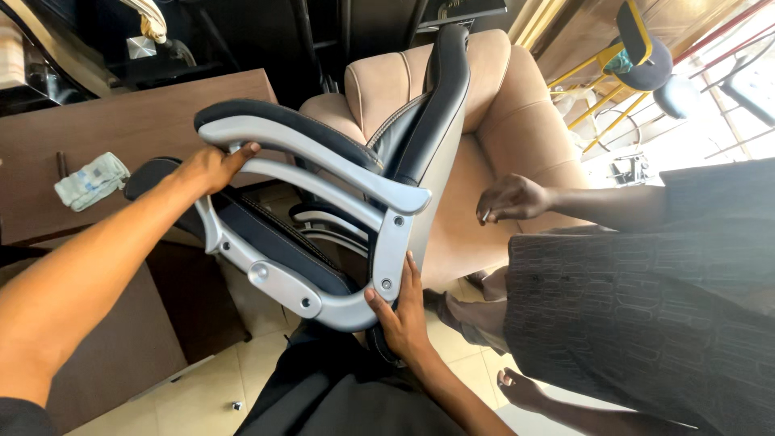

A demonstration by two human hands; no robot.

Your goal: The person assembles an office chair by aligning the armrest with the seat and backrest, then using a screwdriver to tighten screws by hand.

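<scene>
A black office chair (323, 202) with a silver-grey armrest frame (323, 190) is tipped on its side in the middle of the frame, its padded back reaching up toward the top centre. The left hand (211, 167) comes in from the lower left on a long bare forearm and grips the upper end of the armrest frame, fingers curled over the grey bar with one fingertip lying along it. The right hand (401, 316) rises from the bottom centre and presses against the lower corner of the frame, where two bolts show; its fingers are spread flat and a little apart along the grey plastic and the black edge behind it, more a steadying hold than a closed fist.

Behind the chair stands a tan upholstered armchair (500, 121), filling the upper middle. At the right a second person in a dark patterned garment (646, 307) stands close, one hand (511, 198) held loosely curled just beside the tan armchair; it may be pinching something small, but that is too fine to make out. That person's bare foot (521, 387) rests on the pale tiled floor (202, 387) at the lower right.

On the left a brown wooden desk (121, 129) carries a crumpled pale cloth (90, 181). Yellow-framed chairs (622, 73) sit in bright light at the upper right
</scene>
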